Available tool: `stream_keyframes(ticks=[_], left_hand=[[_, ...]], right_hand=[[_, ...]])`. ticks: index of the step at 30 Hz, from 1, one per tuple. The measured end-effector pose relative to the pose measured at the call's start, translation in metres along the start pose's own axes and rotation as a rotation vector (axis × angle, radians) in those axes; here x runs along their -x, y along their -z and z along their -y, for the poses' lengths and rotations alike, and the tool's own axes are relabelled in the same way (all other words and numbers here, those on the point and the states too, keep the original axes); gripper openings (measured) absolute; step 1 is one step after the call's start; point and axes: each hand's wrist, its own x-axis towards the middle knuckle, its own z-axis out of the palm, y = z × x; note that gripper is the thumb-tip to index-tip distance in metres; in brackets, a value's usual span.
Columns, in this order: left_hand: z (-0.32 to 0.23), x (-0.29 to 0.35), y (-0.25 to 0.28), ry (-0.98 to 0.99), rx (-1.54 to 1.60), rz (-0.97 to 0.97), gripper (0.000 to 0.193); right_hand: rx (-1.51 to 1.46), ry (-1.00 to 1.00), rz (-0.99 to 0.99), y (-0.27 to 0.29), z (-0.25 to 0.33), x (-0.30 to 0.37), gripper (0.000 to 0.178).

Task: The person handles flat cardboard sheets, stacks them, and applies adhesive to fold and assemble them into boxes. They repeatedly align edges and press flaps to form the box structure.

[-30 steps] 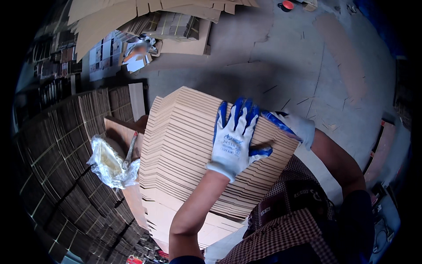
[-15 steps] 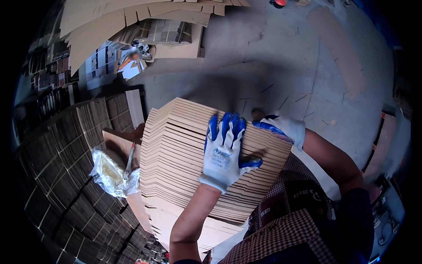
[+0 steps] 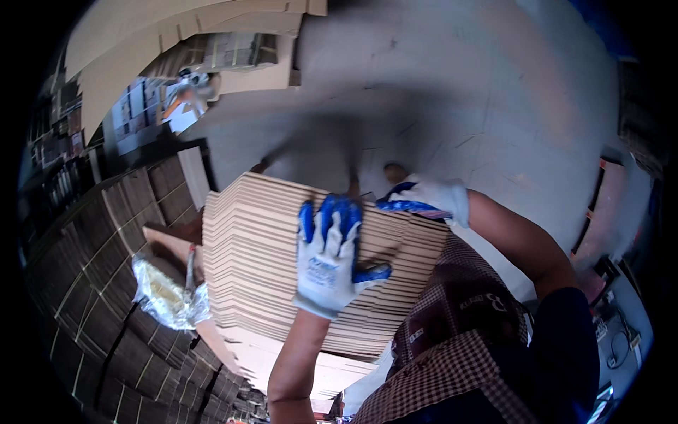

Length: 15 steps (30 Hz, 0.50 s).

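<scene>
A fanned stack of brown cardboard sheets [image 3: 247, 240] lies in front of me, each sheet overlapping the one beyond it in steps, with a crease toward its left side. My left hand [image 3: 326, 268], in a white glove with blue-coated fingers, rests flat on top of the stack, fingers spread toward the far edge and thumb out to the right. My right hand [image 3: 424, 199], gloved the same way, is at the stack's far right corner. Its fingers are bent over the edge of the cardboard there, and their tips are partly hidden.
Left of the stack, a clear plastic bag with pale contents [image 3: 166, 293] and a brush [image 3: 191, 268] sit by a wooden board [image 3: 169, 244]. Tied cardboard bundles [image 3: 92, 268] fill the left side. Large cardboard sheets [image 3: 169, 25] lie far left; a person [image 3: 187, 99] is near them.
The whole scene has shifted left in the picture, and the far parts are blurred. Both hands keep much the same places on the stack.
</scene>
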Motion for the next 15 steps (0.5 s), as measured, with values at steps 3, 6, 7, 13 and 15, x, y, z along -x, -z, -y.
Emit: stream_keyframes(ticks=[3,6,7,13,15], left_hand=[[0.004,0.0,-0.003,-0.028,-0.028,-0.035,0.097],[0.002,-0.001,-0.001,-0.031,-0.026,-0.061,0.093],[0.002,0.002,-0.001,-0.027,-0.035,-0.074,0.092],[0.002,0.008,-0.005,-0.037,-0.065,-0.111,0.088],[-0.001,0.005,-0.001,-0.046,-0.042,-0.132,0.084]], right_hand=[[-0.596,-0.378,0.158,-0.004,-0.012,-0.008,0.028],[-0.907,-0.884,0.099,-0.006,0.005,-0.023,0.034],[-0.962,-0.807,0.061,-0.006,0.004,-0.018,0.034],[-0.498,-0.827,0.06,0.031,0.044,-0.027,0.038],[-0.434,-0.723,0.027,0.027,0.049,-0.024,0.032]])
